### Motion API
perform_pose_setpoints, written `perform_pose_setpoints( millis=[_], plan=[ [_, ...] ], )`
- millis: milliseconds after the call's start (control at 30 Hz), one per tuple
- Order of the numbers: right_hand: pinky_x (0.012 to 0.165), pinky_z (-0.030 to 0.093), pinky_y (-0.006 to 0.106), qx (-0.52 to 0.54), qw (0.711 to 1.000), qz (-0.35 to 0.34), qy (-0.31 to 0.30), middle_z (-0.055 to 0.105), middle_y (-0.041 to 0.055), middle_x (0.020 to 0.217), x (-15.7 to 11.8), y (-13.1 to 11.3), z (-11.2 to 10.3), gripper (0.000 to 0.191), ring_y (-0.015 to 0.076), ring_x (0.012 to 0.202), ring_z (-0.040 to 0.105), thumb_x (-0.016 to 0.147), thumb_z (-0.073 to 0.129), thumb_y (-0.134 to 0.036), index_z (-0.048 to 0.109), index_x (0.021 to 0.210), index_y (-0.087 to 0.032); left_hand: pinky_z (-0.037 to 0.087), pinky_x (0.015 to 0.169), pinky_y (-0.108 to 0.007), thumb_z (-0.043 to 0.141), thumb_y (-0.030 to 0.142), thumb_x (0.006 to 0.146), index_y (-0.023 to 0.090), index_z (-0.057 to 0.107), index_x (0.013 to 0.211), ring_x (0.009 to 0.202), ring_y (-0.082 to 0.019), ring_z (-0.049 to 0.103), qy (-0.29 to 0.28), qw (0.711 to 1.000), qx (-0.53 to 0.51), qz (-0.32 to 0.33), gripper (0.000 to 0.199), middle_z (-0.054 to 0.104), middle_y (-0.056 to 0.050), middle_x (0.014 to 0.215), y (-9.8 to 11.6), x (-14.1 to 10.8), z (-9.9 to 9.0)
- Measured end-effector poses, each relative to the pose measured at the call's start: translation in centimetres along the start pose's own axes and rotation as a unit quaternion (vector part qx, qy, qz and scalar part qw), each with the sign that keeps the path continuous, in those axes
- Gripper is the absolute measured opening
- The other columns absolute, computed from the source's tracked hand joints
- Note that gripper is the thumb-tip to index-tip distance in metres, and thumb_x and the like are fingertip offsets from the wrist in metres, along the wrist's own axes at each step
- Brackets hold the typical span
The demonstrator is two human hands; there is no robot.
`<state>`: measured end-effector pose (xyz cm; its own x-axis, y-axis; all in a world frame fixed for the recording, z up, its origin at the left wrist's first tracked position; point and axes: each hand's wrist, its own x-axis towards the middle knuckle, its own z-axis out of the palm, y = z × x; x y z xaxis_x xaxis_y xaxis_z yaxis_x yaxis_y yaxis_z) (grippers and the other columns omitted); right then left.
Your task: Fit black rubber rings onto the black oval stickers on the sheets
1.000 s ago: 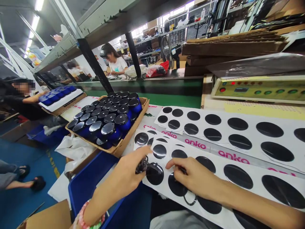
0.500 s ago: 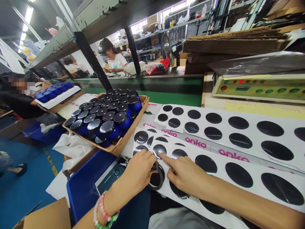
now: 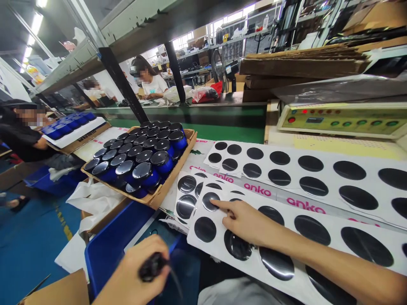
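Observation:
My left hand (image 3: pixel 140 264) is closed round a dark, knobby black object (image 3: pixel 153 267) above the blue bin, at the lower middle. A thin, blurred edge or strip hangs from this object, whose kind I cannot make out. On the front white sheet of black round stickers (image 3: pixel 222 237), my right hand (image 3: pixel 243 218) presses its outstretched index finger onto a sticker (image 3: pixel 210 201) near the left end. Its other fingers are curled and hold nothing. A corner sticker (image 3: pixel 205 229) lies fully in sight just below that fingertip.
A cardboard tray (image 3: pixel 159 192) of blue jars with black tops stands left of the sheets. More sticker sheets (image 3: pixel 267 167) lie behind. A blue bin (image 3: pixel 104 250) is at the lower left, a control box (image 3: pixel 343 120) at the back right. Co-workers (image 3: pixel 152 82) sit across and to the left.
My left hand has lifted off the sheet's left corner and moved left and toward me, carrying the black object. The corner sticker is now uncovered. My right index finger stays on its sticker.

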<state>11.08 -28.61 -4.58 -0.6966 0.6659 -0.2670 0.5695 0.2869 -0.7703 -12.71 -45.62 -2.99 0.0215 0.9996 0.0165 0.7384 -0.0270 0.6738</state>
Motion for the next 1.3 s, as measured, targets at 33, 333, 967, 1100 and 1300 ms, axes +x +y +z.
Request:
perform_pose_setpoints(
  millis=[33,333,967,1100,1300],
  plan=[
    [0.045,0.029,0.022,0.079,0.996,0.026,-0.019,0.055,-0.0021,0.058,0.2,0.1,-0.4,0.063,0.0099,0.044,0.040,0.069,0.045,-0.014,0.056,0.131,-0.022,0.049,0.055,-0.033,0.057,0.024,0.076,0.027,0.055,0.069,0.060,-0.020,0.056,0.064,0.997,-0.049,-0.011,0.008,0.058,-0.002,0.064,-0.5,-1.0,-1.0],
    [0.055,0.042,0.019,0.395,0.918,0.017,0.020,0.058,0.0020,0.078,-1.8,-4.4,-1.3,0.021,0.0119,0.067,0.050,0.080,0.048,-0.029,0.066,0.082,-0.020,0.039,0.100,-0.064,0.084,0.045,0.055,0.029,0.046,0.093,0.128,-0.039,0.042,0.191,0.971,-0.071,0.126,0.057,0.032,-0.011,0.150,6.3,4.5,5.6],
    [0.105,0.038,0.042,-0.094,0.893,-0.382,0.217,0.046,0.0096,0.135,-1.4,-4.3,-7.1,0.047,0.0237,0.125,0.043,0.086,0.062,-0.026,0.048,0.131,-0.025,0.050,0.078,-0.026,0.057,0.051,0.082,0.020,0.052,0.103,0.088,-0.016,0.062,0.361,0.814,-0.453,0.043,0.039,0.063,-0.002,0.097,8.6,17.2,1.8],
    [0.101,0.041,0.040,-0.130,0.891,-0.369,0.230,0.052,0.0142,0.123,5.5,-4.1,-5.5,0.043,0.0232,0.118,0.047,0.082,0.059,-0.013,0.051,0.125,-0.015,0.050,0.085,-0.029,0.036,0.067,0.085,0.019,0.056,0.118,0.104,-0.020,0.061,0.203,0.818,-0.538,-0.012,0.062,0.062,-0.007,0.120,7.8,19.5,2.2],
    [0.076,0.051,0.034,-0.096,0.920,-0.282,0.256,0.062,0.0037,0.093,12.3,-3.2,-5.8,0.019,0.0149,0.082,0.060,0.087,0.058,-0.024,0.059,0.103,-0.013,0.048,0.090,-0.042,0.026,0.073,0.085,0.020,0.055,0.126,0.108,-0.027,0.061,0.128,0.868,-0.475,-0.068,0.073,0.064,-0.011,0.119,4.4,19.4,0.3]
  ],
)
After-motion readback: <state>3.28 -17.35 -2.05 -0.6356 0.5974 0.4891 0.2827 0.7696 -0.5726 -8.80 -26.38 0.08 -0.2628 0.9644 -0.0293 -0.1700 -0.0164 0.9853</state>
